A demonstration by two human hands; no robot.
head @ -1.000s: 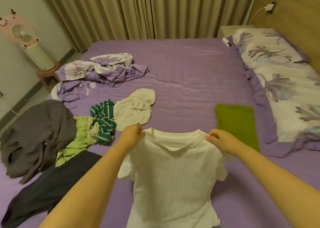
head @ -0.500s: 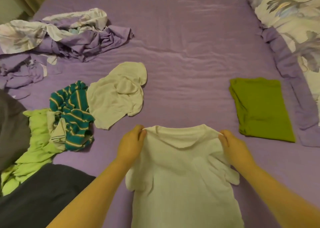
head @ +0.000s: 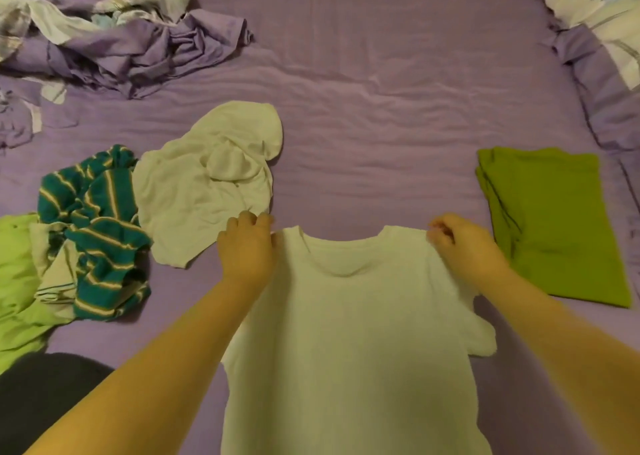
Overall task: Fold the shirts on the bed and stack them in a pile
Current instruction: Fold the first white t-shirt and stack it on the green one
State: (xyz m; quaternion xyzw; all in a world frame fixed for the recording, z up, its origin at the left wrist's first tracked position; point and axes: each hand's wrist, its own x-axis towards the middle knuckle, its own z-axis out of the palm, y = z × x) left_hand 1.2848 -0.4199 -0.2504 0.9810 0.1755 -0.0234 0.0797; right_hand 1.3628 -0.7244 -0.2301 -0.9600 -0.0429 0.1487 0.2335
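Note:
A white T-shirt (head: 349,344) lies spread on the purple bed (head: 363,91), collar away from me. My left hand (head: 247,247) pinches its left shoulder and my right hand (head: 460,243) pinches its right shoulder. A folded green shirt (head: 550,226) lies flat to the right. A crumpled white shirt (head: 207,184) sits just beyond my left hand. Further left are a teal striped shirt (head: 93,229) and a lime green shirt (head: 17,281), both crumpled.
A rumpled purple and floral sheet (head: 114,35) is heaped at the back left. A floral pillow with a purple frill (head: 595,29) lies at the back right. Dark cloth (head: 41,392) covers the near left corner.
The view has tilted down and closer to the bed. The white T-shirt has come down from hanging to lying on the bed, both hands still holding its shoulders.

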